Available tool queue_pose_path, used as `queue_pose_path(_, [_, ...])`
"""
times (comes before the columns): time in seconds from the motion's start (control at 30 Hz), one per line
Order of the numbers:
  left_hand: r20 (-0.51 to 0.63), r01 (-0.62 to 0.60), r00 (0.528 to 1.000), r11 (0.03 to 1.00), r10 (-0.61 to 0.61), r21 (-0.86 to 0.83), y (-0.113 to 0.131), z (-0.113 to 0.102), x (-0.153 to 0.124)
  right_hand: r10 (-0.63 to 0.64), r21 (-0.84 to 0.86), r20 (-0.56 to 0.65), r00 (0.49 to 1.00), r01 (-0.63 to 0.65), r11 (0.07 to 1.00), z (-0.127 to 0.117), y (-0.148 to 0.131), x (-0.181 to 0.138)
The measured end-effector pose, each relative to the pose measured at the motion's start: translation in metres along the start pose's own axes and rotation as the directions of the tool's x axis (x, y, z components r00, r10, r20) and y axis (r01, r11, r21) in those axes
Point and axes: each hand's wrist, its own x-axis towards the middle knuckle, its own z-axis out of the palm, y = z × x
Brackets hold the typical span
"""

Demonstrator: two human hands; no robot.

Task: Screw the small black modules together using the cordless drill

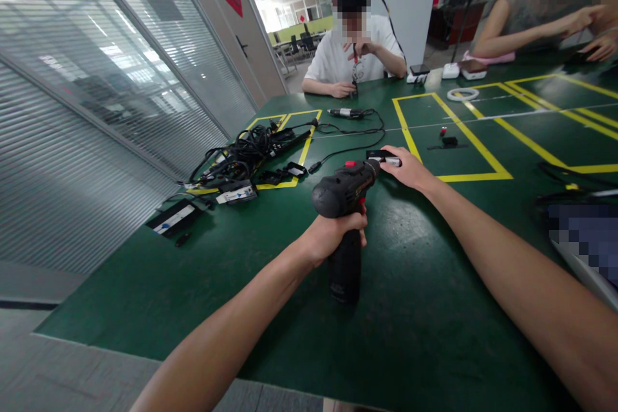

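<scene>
My left hand [333, 238] is wrapped round the grip of a black cordless drill [345, 190] with a red trigger and a red switch on top. The drill stands upright over the green table, its chuck pointing away and to the right. Just beyond the chuck, my right hand [404, 167] grips a small black box with a pale label [385, 158], thumb and fingers closed on it. The chuck's tip seems close to the box; whether they touch I cannot tell.
A heap of black cables and adapters [261, 148] lies left on the green table [290, 309]. A grey-black electric screwdriver [345, 112] with a cord lies beyond. Yellow tape [470, 178] marks rectangles. A white cable coil [462, 94] sits farther back. Two people sit across the table.
</scene>
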Motion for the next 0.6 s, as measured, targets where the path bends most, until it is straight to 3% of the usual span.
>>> queue_pose_path(0.6, [-0.006, -0.001, 1.000, 1.000, 0.001, -0.005, 0.0017, 0.0007, 0.0000, -0.008, 0.010, -0.004, 1.000, 0.008, 1.000, 0.0010, 0.0022, 0.0003])
